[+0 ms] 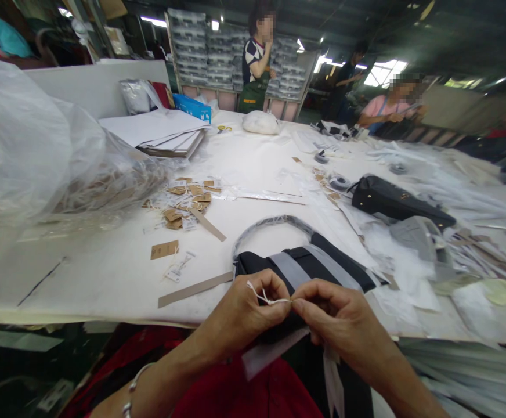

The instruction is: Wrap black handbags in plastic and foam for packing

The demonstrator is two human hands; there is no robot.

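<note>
Two-handed, pinching string (269, 301) in fingertips of both left hand (242, 307) and right hand (344, 316), close together over bag (303, 267) on table (105, 267), right of tags (201, 198).

tabletop (259, 165) bright | ceiling (483, 35) dim | window (386, 74) glaring, upper right | edges stretched, soft | far-right detail perhaps motion-smeared

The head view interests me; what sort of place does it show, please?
Probably a bag workshop, judging by the black handbag with grey strips, the brown cardboard tags and the standing person in a dark green apron.
</note>
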